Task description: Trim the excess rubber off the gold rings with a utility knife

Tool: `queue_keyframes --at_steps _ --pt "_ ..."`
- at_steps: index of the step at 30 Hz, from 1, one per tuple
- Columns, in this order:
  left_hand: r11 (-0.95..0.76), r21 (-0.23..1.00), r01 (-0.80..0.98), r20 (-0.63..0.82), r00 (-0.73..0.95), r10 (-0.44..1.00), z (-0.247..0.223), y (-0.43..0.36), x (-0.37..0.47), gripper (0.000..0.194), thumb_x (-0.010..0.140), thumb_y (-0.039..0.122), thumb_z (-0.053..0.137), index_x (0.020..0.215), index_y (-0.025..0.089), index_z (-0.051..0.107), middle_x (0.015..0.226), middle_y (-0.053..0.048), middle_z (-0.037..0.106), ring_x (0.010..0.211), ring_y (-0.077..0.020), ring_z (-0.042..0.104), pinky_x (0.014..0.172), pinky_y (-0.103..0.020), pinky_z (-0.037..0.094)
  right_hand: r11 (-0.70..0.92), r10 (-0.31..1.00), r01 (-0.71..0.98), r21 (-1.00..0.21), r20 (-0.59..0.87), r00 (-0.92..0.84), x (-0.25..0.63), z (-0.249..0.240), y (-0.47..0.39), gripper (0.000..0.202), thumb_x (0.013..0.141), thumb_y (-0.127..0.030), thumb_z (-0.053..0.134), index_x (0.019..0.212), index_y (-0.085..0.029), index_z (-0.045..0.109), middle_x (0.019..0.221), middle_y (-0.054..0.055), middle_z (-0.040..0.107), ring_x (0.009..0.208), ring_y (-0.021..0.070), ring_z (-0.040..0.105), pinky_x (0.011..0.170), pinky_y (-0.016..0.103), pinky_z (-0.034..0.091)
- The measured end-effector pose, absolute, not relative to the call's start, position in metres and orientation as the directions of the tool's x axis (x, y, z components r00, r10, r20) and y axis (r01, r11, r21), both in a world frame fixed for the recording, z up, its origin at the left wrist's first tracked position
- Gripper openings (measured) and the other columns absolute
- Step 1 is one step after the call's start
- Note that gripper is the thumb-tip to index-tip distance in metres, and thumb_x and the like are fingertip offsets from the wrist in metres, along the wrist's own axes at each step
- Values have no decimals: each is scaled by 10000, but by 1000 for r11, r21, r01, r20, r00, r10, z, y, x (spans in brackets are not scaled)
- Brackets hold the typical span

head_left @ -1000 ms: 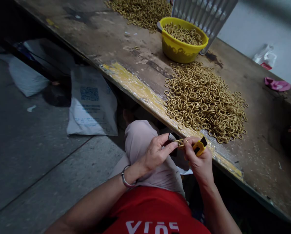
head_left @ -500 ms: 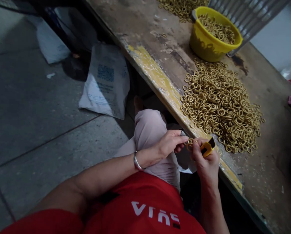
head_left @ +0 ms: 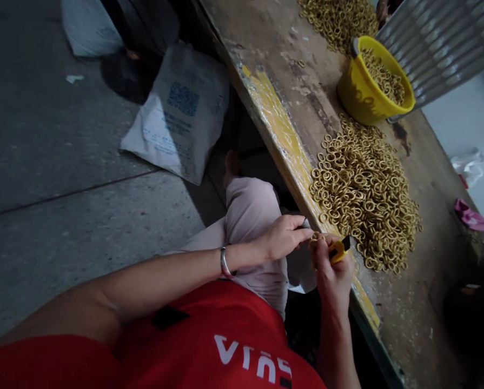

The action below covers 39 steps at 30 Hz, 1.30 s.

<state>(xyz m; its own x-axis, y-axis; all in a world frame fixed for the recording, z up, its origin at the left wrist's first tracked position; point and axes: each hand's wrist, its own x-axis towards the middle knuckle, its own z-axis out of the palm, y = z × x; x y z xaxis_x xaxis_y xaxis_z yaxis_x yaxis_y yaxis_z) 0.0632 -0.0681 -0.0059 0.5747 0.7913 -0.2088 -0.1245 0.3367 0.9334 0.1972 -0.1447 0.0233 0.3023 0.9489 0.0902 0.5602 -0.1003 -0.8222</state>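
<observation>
My left hand (head_left: 284,237) is closed in a pinch, its fingertips on a small gold ring (head_left: 313,241) at the table's front edge. A dark band sits on one of its fingers. Close against it, my right hand (head_left: 334,275) is wrapped round a yellow and black utility knife (head_left: 338,252), its thumb beside the same ring. The knife's blade is hidden. Just beyond my right hand, a heap of similar gold rings (head_left: 367,194) lies loose on the worn wooden table (head_left: 432,259).
A yellow tub (head_left: 357,97) of rings stands behind the heap, beside a leaning corrugated panel (head_left: 440,48). Another ring pile (head_left: 339,21) lies farther back. A pink item (head_left: 470,215) is at the right. A printed white sack (head_left: 180,119) rests on the tiled floor.
The view has turned, so the table and its contents appear shifted. My hands are still together at the ring, with the right hand slightly closer to the left.
</observation>
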Motion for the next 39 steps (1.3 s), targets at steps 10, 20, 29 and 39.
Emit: queue_keyframes --at_steps 10,20,29,39 --pt "639 695 -329 -469 467 750 -10 -71 69 226 844 169 525 636 199 443 541 49 507 457 -90 466 482 -221 363 26 954 785 -619 250 166 188 12 -125 160 969 -358 524 892 -219 534 771 -5 562 663 155 511 637 284 424" --pt "453 863 -222 -357 365 860 -20 -72 63 206 839 138 586 654 186 511 561 67 501 555 -107 462 539 -240 321 -81 966 716 -693 122 228 190 8 -129 263 951 -429 535 793 -219 535 686 -29 534 650 151 493 630 281 411" --pt "561 776 -288 -427 414 804 -22 -75 69 279 856 151 526 607 200 410 542 67 420 510 -92 389 512 -241 301 21 932 750 -661 284 225 179 -1 -132 144 933 -345 538 871 -215 551 760 -10 584 680 154 539 672 288 445" --pt "612 694 -378 -442 447 778 -17 -70 62 203 925 144 506 725 170 521 608 46 535 496 -68 499 492 -180 407 -231 934 234 -944 -148 327 173 11 -143 307 887 -472 661 790 -207 540 585 -70 490 488 94 434 478 224 387"
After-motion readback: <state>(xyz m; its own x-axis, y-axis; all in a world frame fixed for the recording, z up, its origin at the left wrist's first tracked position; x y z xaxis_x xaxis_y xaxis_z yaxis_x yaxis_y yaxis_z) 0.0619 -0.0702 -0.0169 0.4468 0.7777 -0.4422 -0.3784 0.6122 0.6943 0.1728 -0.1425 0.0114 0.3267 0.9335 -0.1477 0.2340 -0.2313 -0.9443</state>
